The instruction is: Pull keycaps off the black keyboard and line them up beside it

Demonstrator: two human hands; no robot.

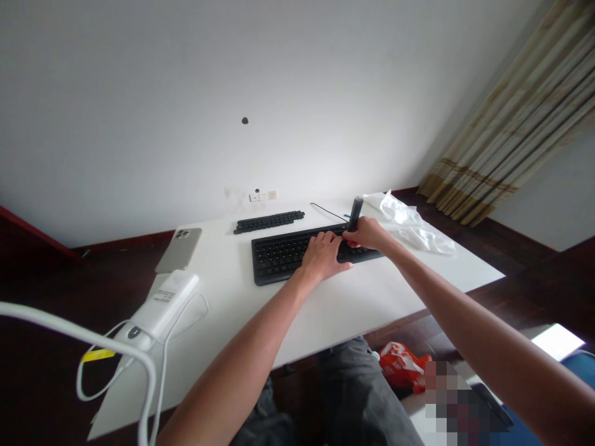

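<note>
White desk: one black keyboard, one keycap strip. Left grip on keys, closure unclear; right grip clamped on one black cylinder.

Room for a hand along the front of the table, before the keyboard. Going left, the smartphone and white charger with its cable stand in the way. Behind the keyboard, a row of black keycaps blocks; to the right, a plastic bag and the black cylinder in the right hand.
</note>
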